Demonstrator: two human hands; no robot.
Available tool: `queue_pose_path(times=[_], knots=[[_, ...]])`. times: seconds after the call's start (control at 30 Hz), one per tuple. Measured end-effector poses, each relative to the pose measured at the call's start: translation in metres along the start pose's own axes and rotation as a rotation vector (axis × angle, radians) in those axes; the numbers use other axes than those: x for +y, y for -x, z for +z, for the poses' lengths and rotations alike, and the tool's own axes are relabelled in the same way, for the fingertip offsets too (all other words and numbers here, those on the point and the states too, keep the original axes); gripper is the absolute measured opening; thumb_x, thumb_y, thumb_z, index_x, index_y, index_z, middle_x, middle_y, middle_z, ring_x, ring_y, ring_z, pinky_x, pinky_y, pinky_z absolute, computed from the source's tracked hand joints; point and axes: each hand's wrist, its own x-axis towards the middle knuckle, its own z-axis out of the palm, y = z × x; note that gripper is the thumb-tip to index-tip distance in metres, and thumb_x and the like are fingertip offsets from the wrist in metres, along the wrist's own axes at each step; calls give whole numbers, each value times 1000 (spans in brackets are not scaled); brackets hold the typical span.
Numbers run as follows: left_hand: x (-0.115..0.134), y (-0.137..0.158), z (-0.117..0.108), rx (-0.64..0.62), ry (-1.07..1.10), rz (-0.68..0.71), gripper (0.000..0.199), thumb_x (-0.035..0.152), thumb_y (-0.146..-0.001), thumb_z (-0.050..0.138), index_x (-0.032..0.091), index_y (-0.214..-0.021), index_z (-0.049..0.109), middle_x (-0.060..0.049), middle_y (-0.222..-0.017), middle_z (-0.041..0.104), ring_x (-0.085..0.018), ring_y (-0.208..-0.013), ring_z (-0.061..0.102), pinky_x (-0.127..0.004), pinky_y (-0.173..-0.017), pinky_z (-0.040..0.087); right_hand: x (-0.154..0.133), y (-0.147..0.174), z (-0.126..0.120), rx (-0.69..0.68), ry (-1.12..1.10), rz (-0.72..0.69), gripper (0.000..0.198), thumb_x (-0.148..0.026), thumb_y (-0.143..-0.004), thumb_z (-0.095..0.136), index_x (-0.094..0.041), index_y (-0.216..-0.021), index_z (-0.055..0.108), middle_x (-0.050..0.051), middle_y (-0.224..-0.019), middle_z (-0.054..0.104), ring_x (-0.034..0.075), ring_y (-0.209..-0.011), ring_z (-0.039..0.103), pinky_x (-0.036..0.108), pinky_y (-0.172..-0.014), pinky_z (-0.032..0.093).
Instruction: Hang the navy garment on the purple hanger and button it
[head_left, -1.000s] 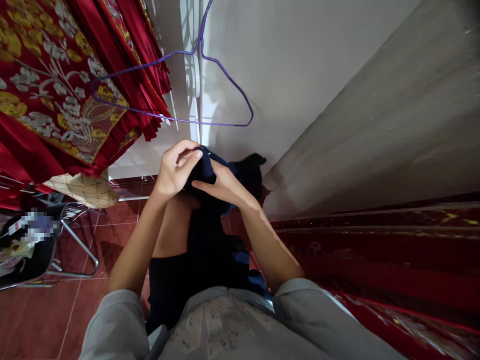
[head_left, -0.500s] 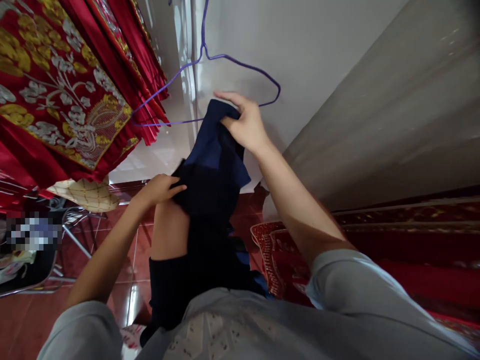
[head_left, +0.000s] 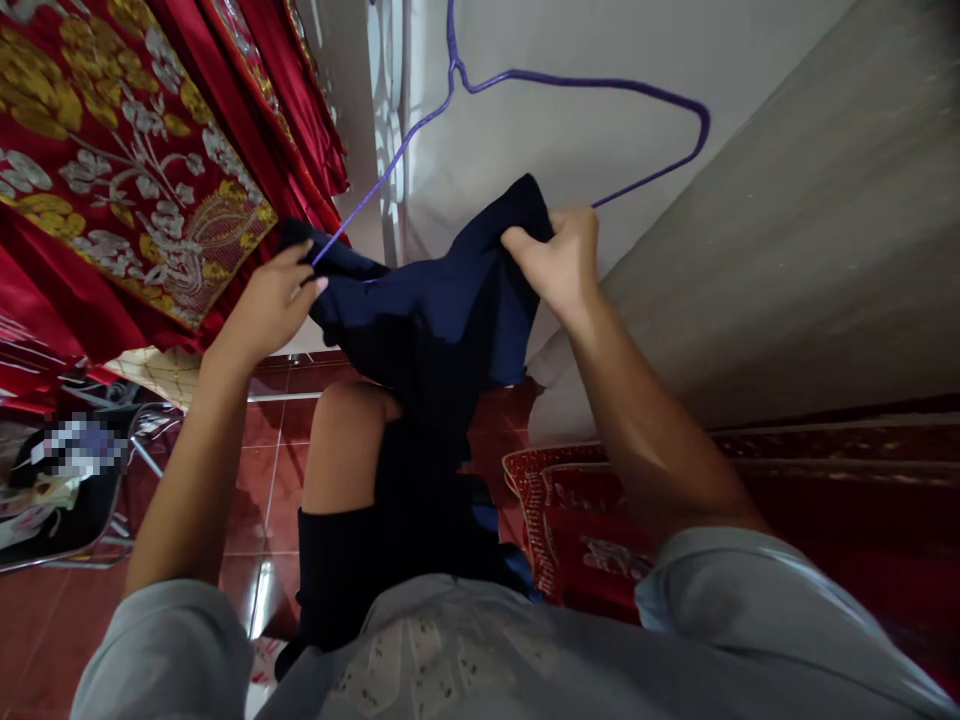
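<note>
Navy garment (head_left: 442,290) spread between both hands at a purple wire hanger (head_left: 577,82).
The left hand (head_left: 274,305) pinches the garment's left edge, where the hanger's left end meets the cloth; the right hand (head_left: 566,260) grips its upper right edge, thumb on the near side, the hanger's right end bare beyond. The garment hangs mid-scene, just beyond the bare knee (head_left: 345,420); red embroidered cloth (head_left: 150,180) hangs far left.

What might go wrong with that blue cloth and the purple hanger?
The dark blue cloth might slip off the purple hanger, because the hanger's right end pokes out bare. It could also get overstretched, since the left hand and right hand hold it spread apart.
</note>
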Motion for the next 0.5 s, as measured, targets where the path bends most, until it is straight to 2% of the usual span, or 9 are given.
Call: queue_pose_path(times=[0.1,0.13,0.2,0.27,0.33,0.37,0.43,0.47,0.5], knots=[[26,-27,-10,176,52,82,20,37,-103,51,21,-98,61,-7,-140,62,-22,-133,56,-42,-116,43,-4,16,18,-79,-13,-9,43,-22,-81,65,-24,-55,31,-2,-55,36,17,-65,51,30,-59,48],[33,-36,-10,211,74,89,15,36,-102,54,22,-107,60,-5,-137,63,-21,-130,57,-41,-114,44,-6,22,22,-119,-7,-20,40,-25,-83,63,-24,-56,34,-1,-56,40,18,-66,54,32,-62,51],[39,-54,-7,261,118,64,23,32,-101,54,23,-123,55,-5,-125,66,-19,-117,62,-39,-107,48,-9,31,25,-160,33,-68,27,-29,-87,61,-23,-65,48,2,-66,54,22,-76,62,37,-74,55],[34,-66,-3,247,131,0,26,32,-104,46,22,-126,54,-4,-112,69,-19,-106,64,-39,-102,48,-12,33,17,-106,80,-142,5,-27,-86,63,-22,-87,61,8,-93,68,28,-100,66,43,-92,54],[23,-72,-3,182,99,-49,30,35,-105,37,22,-122,58,-3,-106,70,-19,-104,62,-41,-103,45,-13,26,-1,33,98,-211,29,-20,-85,64,-23,-114,62,12,-127,65,29,-127,59,44,-108,47],[17,-72,-5,156,74,-56,31,37,-105,35,23,-118,60,-3,-106,70,-19,-106,61,-43,-104,43,-12,20,-12,117,106,-219,33,-17,-86,63,-22,-119,61,13,-135,62,28,-132,55,43,-112,44],[4,-71,-10,165,35,-54,30,42,-104,38,27,-112,62,-3,-109,68,-21,-113,57,-46,-106,41,-11,5,-35,215,106,-151,17,-14,-89,61,-17,-105,65,14,-123,67,26,-121,61,42,-108,45],[-1,-70,-13,196,24,-55,27,45,-103,40,29,-109,62,-3,-109,67,-22,-117,55,-46,-106,40,-11,-3,-45,195,68,-83,4,-14,-90,63,-16,-93,66,12,-107,70,24,-107,65,42,-102,48],[-6,-69,-15,233,17,-61,24,46,-102,43,31,-105,62,-4,-108,67,-23,-120,52,-46,-107,39,-12,-10,-53,132,-6,9,9,-15,-90,65,-15,-81,64,8,-89,69,21,-91,65,40,-93,50]])
